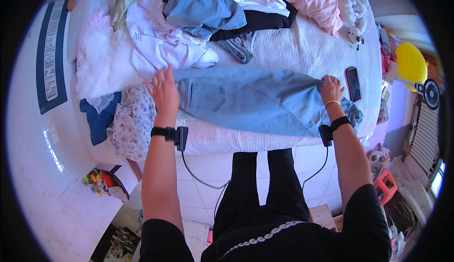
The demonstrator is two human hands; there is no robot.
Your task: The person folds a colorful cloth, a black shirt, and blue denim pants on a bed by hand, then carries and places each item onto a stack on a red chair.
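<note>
We see denim trousers [250, 102] lying on the bed [302, 50], clothes pile [203, 7] at 11 o'clock. Left hand [164, 93]: 9 o'clock end, fingers apart. Right hand [332, 91]: 3 o'clock end, fingers bent, we can't tell if clamped; phone [353, 84] just beside.

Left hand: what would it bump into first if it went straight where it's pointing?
Most likely the white shirt, just beyond the left hand, though depth is hard to judge.
</note>
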